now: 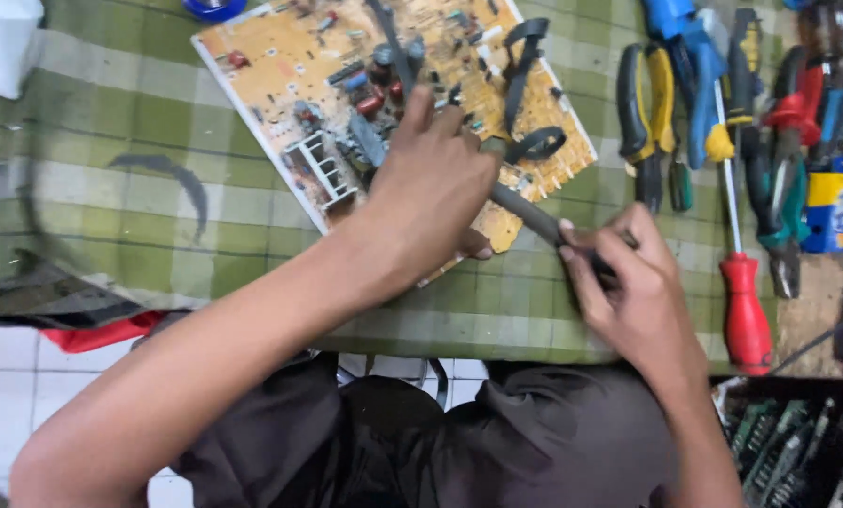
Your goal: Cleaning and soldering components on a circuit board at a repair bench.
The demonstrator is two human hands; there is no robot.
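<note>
Right hand [633, 282] pinches a dark tool [534, 214] in its grip; left hand [431, 198] presses the circuit board [299, 66].

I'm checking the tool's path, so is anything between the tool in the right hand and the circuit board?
Only the left hand. It rests on the board and covers the tip of the dark tool held by the right hand, so whether the tip touches the board cannot be seen.
</note>
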